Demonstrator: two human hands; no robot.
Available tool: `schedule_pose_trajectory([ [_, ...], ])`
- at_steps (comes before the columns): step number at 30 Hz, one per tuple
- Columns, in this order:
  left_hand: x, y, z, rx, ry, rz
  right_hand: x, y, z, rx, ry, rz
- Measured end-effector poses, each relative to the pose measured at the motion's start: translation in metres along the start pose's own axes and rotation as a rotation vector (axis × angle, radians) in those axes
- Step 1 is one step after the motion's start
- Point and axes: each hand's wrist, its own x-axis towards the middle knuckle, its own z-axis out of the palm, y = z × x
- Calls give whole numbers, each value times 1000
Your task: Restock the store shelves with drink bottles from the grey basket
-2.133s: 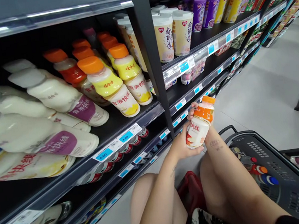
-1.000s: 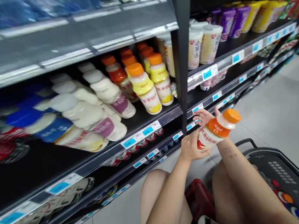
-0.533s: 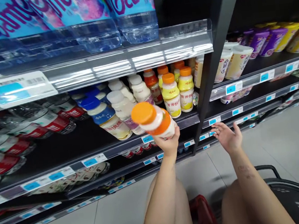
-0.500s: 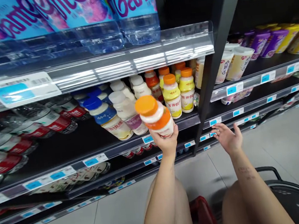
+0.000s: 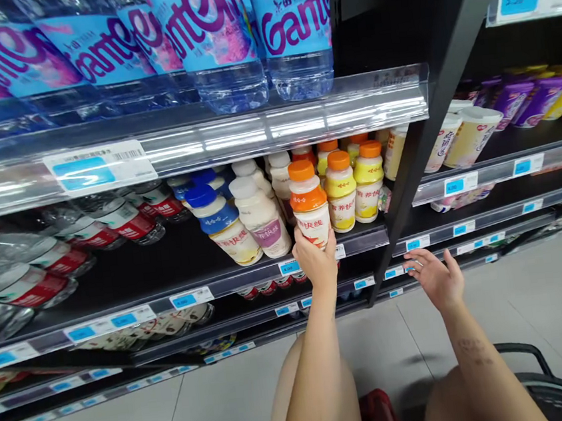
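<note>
My left hand (image 5: 317,258) is wrapped round the lower part of a milk drink bottle (image 5: 309,201) with an orange cap and orange shoulder. The bottle stands upright at the shelf's front edge; whether its base touches the shelf is hidden by my hand. Left of it are a white-capped bottle (image 5: 262,219) with a purple label and a blue-capped bottle (image 5: 225,224). To its right stand yellow bottles (image 5: 342,194) with orange caps. My right hand (image 5: 436,278) hangs in the air before the lower shelves, fingers spread, holding nothing.
Large water bottles (image 5: 218,49) line the shelf above, behind a clear front lip (image 5: 252,125). Bottles with red labels (image 5: 37,283) lie at left. A black upright (image 5: 432,121) divides the shelving. A black basket (image 5: 555,389) sits on the floor at lower right.
The orange-capped bottle in my left hand has gone from tilted in front of the shelf to upright among the other bottles. My right hand stays open. The view has shifted slightly.
</note>
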Motion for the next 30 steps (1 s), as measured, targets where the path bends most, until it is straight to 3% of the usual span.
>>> schedule_pose_trajectory([
  [5, 11, 5, -6, 134, -79, 30, 1, 1, -2, -18, -22, 29],
  [13, 20, 12, -14, 272, -91, 38, -1, 1, 0, 51, -63, 24],
  [19, 28, 16, -22, 271, -240, -94, -2, 2, 0, 37, -59, 28],
  [25, 31, 19, -38, 202, -308, -145, -1, 4, 2, 42, -58, 38],
  [30, 33, 12, -27, 224, -241, -179, 1, 10, 7, 30, -92, 64],
])
